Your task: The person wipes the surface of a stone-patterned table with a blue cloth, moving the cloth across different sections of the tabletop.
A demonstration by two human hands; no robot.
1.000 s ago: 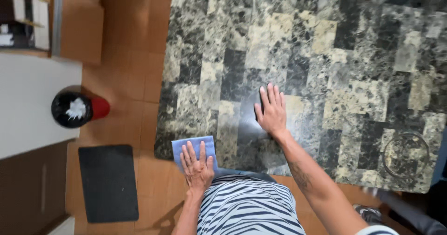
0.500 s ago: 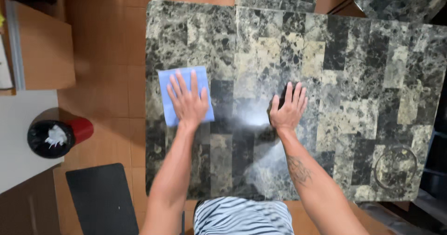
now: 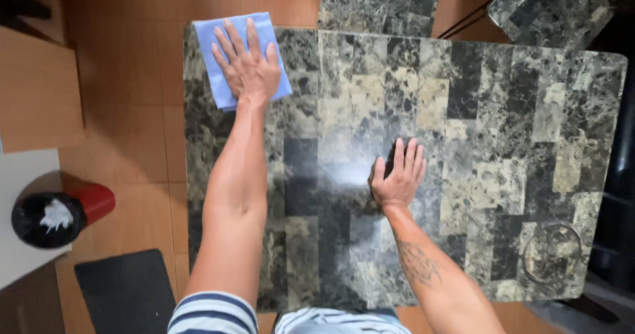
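Since a moment ago my left hand (image 3: 246, 66) has pushed the cloth (image 3: 241, 59) from the near edge up to the far left corner of the table (image 3: 503, 142), and my right hand (image 3: 397, 178) has stayed planted near the middle.

The table, a marbled slab of dark and pale blocks, fills most of my view; I lean over its near edge, so both arms run up from the bottom. A ring-shaped thing (image 3: 552, 251) lies near the near right corner, well apart from both hands. On the floor to my left sit a dark mat (image 3: 122, 294) and a red bin (image 3: 63, 211) lined with a black bag, clear of my reach.

The cloth, blue and folded flat, lies at the corner with one edge hanging just past it. My left hand is spread flat on it, fingers fanned, to press the whole pad down. My right hand is spread too, palm on bare stone, likely bracing me as I stretch.
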